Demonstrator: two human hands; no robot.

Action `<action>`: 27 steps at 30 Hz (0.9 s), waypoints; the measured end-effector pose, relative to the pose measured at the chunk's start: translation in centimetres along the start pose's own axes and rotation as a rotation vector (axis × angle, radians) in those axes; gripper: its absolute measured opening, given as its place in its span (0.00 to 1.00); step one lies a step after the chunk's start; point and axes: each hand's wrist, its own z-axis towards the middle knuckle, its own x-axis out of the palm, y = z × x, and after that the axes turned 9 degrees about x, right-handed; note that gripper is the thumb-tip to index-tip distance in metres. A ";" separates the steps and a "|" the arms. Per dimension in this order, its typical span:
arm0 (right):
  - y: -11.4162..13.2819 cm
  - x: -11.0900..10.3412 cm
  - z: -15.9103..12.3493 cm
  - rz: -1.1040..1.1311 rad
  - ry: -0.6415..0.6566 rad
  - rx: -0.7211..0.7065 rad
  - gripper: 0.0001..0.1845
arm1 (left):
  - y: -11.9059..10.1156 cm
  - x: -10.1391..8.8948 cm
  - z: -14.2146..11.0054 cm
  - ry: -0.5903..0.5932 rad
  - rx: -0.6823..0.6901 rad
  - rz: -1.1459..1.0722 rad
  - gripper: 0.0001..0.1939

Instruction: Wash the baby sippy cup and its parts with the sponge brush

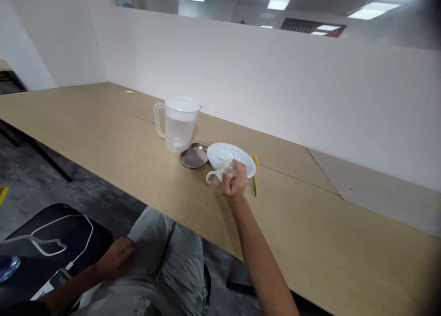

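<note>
My right hand (234, 180) grips a small clear cup (227, 170) with a white handle, low over the near edge of a white plate (227, 153). The cup hides part of the plate. Beside the plate lie a shallow steel dish (195, 156) and, partly behind the plate, a thin yellow-green utensil (255, 186). Farther left stands a clear plastic pitcher (177, 127) with a white lid and handle. My left hand (117, 258), slightly blurred, rests on my thigh, well below the table and holding nothing.
The pale wooden table (103, 118) runs along a white partition (241, 72), with a small cream item (128, 92) at its far end. A grey panel (379, 192) lies at right. Below left, a white cable (65, 228) and a device (58, 279) lie on a black seat.
</note>
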 end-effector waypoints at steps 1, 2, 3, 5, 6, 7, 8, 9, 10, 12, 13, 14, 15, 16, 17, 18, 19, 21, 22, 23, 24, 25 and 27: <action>-0.1 0.0 0.0 -0.002 -0.003 -0.012 0.26 | 1.9 -0.2 -1.2 0.028 -0.087 0.086 0.14; -0.2 -0.1 0.0 -0.010 0.004 -0.006 0.26 | 3.7 -0.6 -2.1 0.059 -0.180 0.167 0.12; -0.3 -0.1 0.0 -0.019 0.007 0.009 0.27 | 5.4 -0.9 -2.6 0.058 -0.312 0.257 0.12; -0.4 -0.2 -0.1 -0.047 0.008 0.034 0.28 | 8.1 -1.2 -2.9 0.050 -0.585 0.392 0.17; -0.4 -0.2 -0.1 -0.060 0.008 0.038 0.28 | 9.0 -1.1 -2.9 0.070 -0.692 0.408 0.21; -0.4 -0.3 -0.2 -0.065 0.004 0.036 0.28 | 9.7 -0.9 -2.8 0.096 -0.787 0.404 0.24; -0.4 -0.3 -0.2 -0.065 -0.002 0.032 0.28 | 10.2 -0.7 -2.8 0.105 -0.885 0.393 0.26; -0.5 -0.3 -0.2 -0.058 -0.008 0.027 0.28 | 10.6 -0.4 -2.7 0.111 -0.936 0.366 0.27; -0.5 -0.3 -0.2 -0.051 -0.017 0.024 0.28 | 10.7 -0.1 -2.7 0.120 -0.958 0.348 0.28; -0.6 -0.4 -0.2 -0.045 -0.033 0.018 0.28 | 10.7 0.4 -2.6 0.164 -0.962 0.311 0.27; -0.7 -0.4 -0.3 -0.048 -0.037 0.010 0.28 | 10.4 0.6 -2.5 0.192 -0.955 0.311 0.27; -0.8 -0.4 -0.3 -0.053 -0.039 0.002 0.28 | 10.0 0.8 -2.4 0.222 -0.944 0.325 0.26; -1.0 -0.4 -0.3 -0.057 -0.039 -0.004 0.27 | 9.4 1.0 -2.3 0.251 -0.928 0.349 0.25; -1.1 -0.4 -0.4 -0.058 -0.037 -0.007 0.28 | 8.5 1.2 -2.2 0.277 -0.900 0.378 0.24; -1.3 -0.4 -0.5 -0.057 -0.037 -0.003 0.28 | 7.5 1.3 -2.1 0.302 -0.864 0.404 0.22; -1.4 -0.4 -0.5 -0.055 -0.035 0.007 0.28 | 6.3 1.5 -2.0 0.326 -0.830 0.408 0.20; -1.5 -0.4 -0.6 -0.054 -0.034 0.019 0.29 | 5.1 1.7 -1.9 0.352 -0.788 0.399 0.18; -1.7 -0.4 -0.7 -0.062 -0.031 0.046 0.29 | 2.6 1.7 -1.4 0.411 -0.669 0.348 0.14; -1.7 -0.3 -0.7 -0.071 -0.028 0.060 0.30 | 1.6 1.5 -1.1 0.422 -0.615 0.301 0.13; -1.8 -0.3 -0.7 -0.081 -0.023 0.073 0.30 | 0.6 1.3 -0.6 0.412 -0.583 0.260 0.13; -1.8 -0.3 -0.7 -0.089 -0.021 0.082 0.31 | -0.2 1.1 0.0 0.396 -0.552 0.228 0.13; -1.7 -0.3 -0.7 -0.095 -0.017 0.087 0.32 | -0.9 0.8 0.7 0.377 -0.537 0.206 0.13; -1.7 -0.2 -0.7 -0.098 -0.024 0.069 0.33 | -2.1 0.5 2.0 0.396 -0.494 0.165 0.12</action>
